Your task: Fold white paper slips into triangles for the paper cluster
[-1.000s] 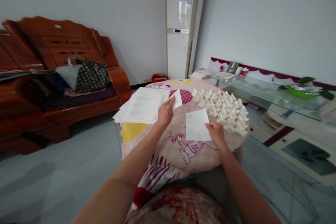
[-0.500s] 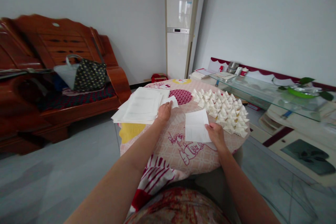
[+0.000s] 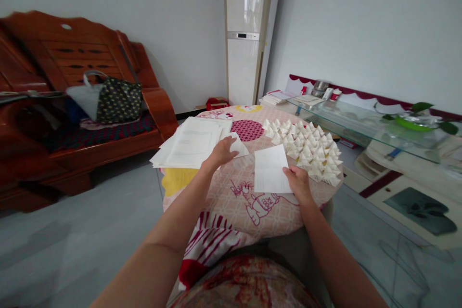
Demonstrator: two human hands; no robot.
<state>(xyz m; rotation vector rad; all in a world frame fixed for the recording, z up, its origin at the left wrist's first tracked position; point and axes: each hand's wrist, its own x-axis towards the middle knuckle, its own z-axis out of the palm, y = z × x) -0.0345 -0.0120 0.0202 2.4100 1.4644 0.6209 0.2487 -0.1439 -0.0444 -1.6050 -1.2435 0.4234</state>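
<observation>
My left hand [image 3: 221, 153] lies flat with fingers stretched out on a small white paper slip [image 3: 238, 145] beside a stack of white sheets [image 3: 191, 142]. My right hand [image 3: 298, 181] pinches the right edge of another white paper sheet [image 3: 269, 169] resting on the round table's patterned cloth [image 3: 238, 202]. Just beyond that sheet, several folded white paper triangles [image 3: 306, 146] sit in rows on the cloth.
A red wooden bench [image 3: 65, 106] with a dotted bag [image 3: 114, 100] stands at left. A tall white air conditioner [image 3: 245, 33] is at the back wall. A glass shelf unit [image 3: 364, 127] with dishes and a green plant runs along the right.
My left hand lowered the small slip onto the table beside the stack and now lies flat on it. The right hand kept hold of its sheet. The view shifted slightly.
</observation>
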